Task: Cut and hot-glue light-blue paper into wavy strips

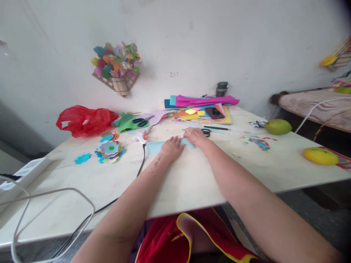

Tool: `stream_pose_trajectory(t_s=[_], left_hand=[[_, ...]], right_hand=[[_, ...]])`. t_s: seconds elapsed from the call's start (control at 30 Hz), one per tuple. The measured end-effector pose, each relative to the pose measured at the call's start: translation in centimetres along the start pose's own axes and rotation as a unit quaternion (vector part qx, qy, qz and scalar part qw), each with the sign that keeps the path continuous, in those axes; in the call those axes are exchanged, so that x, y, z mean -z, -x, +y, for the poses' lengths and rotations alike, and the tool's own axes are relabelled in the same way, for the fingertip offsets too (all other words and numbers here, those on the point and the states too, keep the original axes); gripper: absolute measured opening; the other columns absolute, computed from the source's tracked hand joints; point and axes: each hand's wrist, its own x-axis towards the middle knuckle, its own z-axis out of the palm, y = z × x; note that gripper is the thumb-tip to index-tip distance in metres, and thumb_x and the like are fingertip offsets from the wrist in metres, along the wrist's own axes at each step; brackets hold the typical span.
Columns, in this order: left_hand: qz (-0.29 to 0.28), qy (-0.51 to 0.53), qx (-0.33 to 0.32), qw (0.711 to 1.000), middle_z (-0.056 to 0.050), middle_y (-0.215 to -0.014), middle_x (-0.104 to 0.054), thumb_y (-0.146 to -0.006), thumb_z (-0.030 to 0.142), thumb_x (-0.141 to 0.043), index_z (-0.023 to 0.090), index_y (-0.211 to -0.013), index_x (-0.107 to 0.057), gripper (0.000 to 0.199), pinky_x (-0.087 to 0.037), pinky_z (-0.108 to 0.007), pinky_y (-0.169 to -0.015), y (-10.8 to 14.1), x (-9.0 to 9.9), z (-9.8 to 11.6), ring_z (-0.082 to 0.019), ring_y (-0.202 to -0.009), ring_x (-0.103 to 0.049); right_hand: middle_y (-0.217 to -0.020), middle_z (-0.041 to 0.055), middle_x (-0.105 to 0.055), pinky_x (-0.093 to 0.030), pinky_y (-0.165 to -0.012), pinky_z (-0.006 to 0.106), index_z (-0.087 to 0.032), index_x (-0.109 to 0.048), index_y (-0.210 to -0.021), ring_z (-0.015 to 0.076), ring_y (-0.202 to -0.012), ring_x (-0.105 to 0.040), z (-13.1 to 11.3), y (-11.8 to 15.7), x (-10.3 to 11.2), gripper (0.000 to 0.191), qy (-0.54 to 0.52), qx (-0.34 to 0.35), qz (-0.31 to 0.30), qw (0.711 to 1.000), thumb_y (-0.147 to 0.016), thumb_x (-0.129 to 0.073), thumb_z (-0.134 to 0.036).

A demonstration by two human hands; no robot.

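Observation:
A light blue strip of paper [155, 147] lies across the middle of the table. My left hand [172, 148] rests flat on it, fingers stretched out and pressing it down. At the strip's right end my right hand [194, 136] has its fingers bent over the paper; its fingertips are partly hidden. Black-handled scissors [206, 132] lie just behind my right hand, partly covered by it. Left of the strip sits a white hot glue gun [140, 138] with a black cord. Farther left is a pile of paper flower cut-outs [110, 149].
Green-handled scissors [142, 122] rest on green sheets near a red plastic bag [85, 120]. Coloured paper, a phone [214, 113] and a black pencil [216, 128] lie at the back. Two mangoes [278, 126] are on the right. A power strip [26, 173] and cables occupy the left edge.

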Motion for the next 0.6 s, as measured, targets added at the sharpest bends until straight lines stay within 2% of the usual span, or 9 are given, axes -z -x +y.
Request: stream_pose_trajectory(t_s=[0.13, 0.27, 0.43, 0.6], left_hand=[[-0.016, 0.000, 0.004, 1.000, -0.009, -0.140, -0.037, -0.090, 0.044, -0.022, 0.014, -0.132, -0.039, 0.054, -0.025, -0.034, -0.106, 0.1, 0.2, 0.1, -0.022, -0.130, -0.031], [-0.015, 0.002, 0.004, 1.000, -0.010, -0.140, -0.037, -0.090, 0.043, -0.023, 0.013, -0.132, -0.039, 0.053, -0.025, -0.033, -0.106, 0.0, 0.2, 0.1, -0.023, -0.130, -0.031], [-0.005, 0.009, -0.001, 1.000, -0.011, -0.139, -0.038, -0.090, 0.041, -0.025, 0.012, -0.131, -0.040, 0.052, -0.025, -0.034, -0.106, -0.1, -0.1, 0.0, -0.023, -0.129, -0.032], [0.003, 0.008, -0.001, 1.000, -0.010, -0.139, -0.039, -0.090, 0.040, -0.027, 0.014, -0.130, -0.040, 0.050, -0.027, -0.034, -0.105, -0.1, -0.2, 0.0, -0.022, -0.128, -0.033]], right_hand=[[-0.103, 0.0077, -0.064, -0.040, -0.072, 0.027, -0.018, -0.069, -0.091, 0.0201, -0.101, -0.053, 0.1, 0.0, -0.2, 0.030, -0.010, -0.003, 0.003, 1.000, -0.086, -0.040, -0.016], [-0.107, 0.0034, -0.064, -0.039, -0.079, 0.026, -0.023, -0.070, -0.093, 0.0183, -0.104, -0.051, 1.1, 0.1, -0.9, 0.030, -0.048, 0.008, 0.009, 0.999, -0.081, -0.045, -0.013], [-0.116, -0.0038, -0.060, -0.039, -0.086, 0.028, -0.030, -0.069, -0.099, 0.0187, -0.107, -0.049, 2.6, 0.4, -2.1, 0.034, -0.103, -0.018, 0.003, 0.994, -0.078, -0.048, -0.014], [-0.113, -0.0019, -0.063, -0.041, -0.088, 0.028, -0.025, -0.069, -0.101, 0.0184, -0.104, -0.051, 3.2, 0.2, -3.1, 0.029, -0.158, -0.074, 0.043, 0.984, -0.081, -0.049, -0.021]])
